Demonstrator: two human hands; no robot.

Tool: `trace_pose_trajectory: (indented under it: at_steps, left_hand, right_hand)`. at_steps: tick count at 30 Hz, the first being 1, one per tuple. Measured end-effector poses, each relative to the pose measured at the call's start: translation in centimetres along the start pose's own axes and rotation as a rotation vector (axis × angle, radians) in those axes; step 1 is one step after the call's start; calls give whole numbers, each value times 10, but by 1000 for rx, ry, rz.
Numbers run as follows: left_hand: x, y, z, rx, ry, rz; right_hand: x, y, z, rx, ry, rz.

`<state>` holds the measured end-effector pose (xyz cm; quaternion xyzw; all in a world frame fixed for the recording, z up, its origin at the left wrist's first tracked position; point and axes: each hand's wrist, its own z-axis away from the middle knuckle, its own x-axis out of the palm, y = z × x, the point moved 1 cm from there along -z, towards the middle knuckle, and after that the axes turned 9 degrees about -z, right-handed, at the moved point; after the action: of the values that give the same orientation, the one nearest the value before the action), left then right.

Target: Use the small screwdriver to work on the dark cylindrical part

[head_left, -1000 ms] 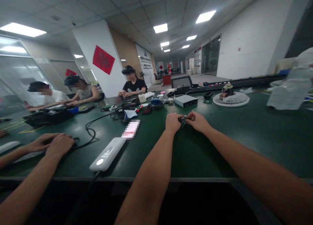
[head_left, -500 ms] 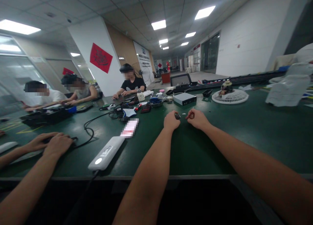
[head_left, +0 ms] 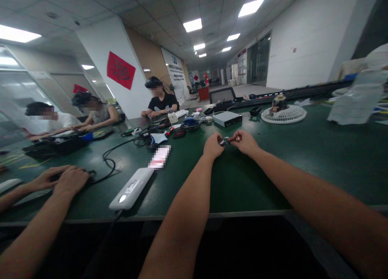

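Observation:
My left hand (head_left: 213, 146) is closed over the green table (head_left: 260, 178), gripping a small dark, shiny piece (head_left: 223, 142) whose kind I cannot make out. Close by on its right, my right hand (head_left: 247, 142) is pinched shut. A small reddish-brown bit shows at its fingertips, too small to name. The fingertips of both hands almost meet, and whether the two pieces touch I cannot tell. Just beyond the hands lies a grey box-shaped device (head_left: 227, 119).
A white fan grille (head_left: 283, 114) with a motor stands at the back right. Left of my arms lie a white power bank-like block (head_left: 132, 189), a phone (head_left: 159, 157) and black cables (head_left: 109, 159). A co-worker's hands (head_left: 68, 180) rest at the left; several people sit opposite.
My hands have come closer together, bringing the pieces at their fingertips nearly into contact. The whole view has shifted slightly.

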<state>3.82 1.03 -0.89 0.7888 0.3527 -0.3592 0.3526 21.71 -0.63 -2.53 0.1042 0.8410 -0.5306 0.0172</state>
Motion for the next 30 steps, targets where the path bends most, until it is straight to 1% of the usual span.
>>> trace_pose_trajectory:
  at_steps: [5, 8, 14, 19, 23, 26, 28, 30]
  left_hand:
    - [-1, 2, 0, 29, -4, 32]
    - [-2, 3, -1, 67, -23, 57]
    - [-1, 4, 0, 144, -11, 105]
    - [-3, 10, 1, 172, -56, 95]
    - [-6, 13, 4, 177, -83, 91]
    - [-4, 11, 5, 153, -66, 101]
    - [-3, 8, 4, 110, -39, 84]
    - [-2, 4, 3, 50, -15, 52]
  right_hand:
    - [2, -5, 2, -31, -32, -136]
    - [0, -5, 1, -14, -59, -128]
    - [-6, -3, 1, 14, 1, 119]
    - [-5, -10, 5, 10, 18, 377]
    - [-2, -16, 8, 6, 25, 479]
    - [2, -17, 8, 20, 17, 456]
    - [3, -17, 7, 23, 13, 345]
    - [3, -18, 6, 28, 39, 180]
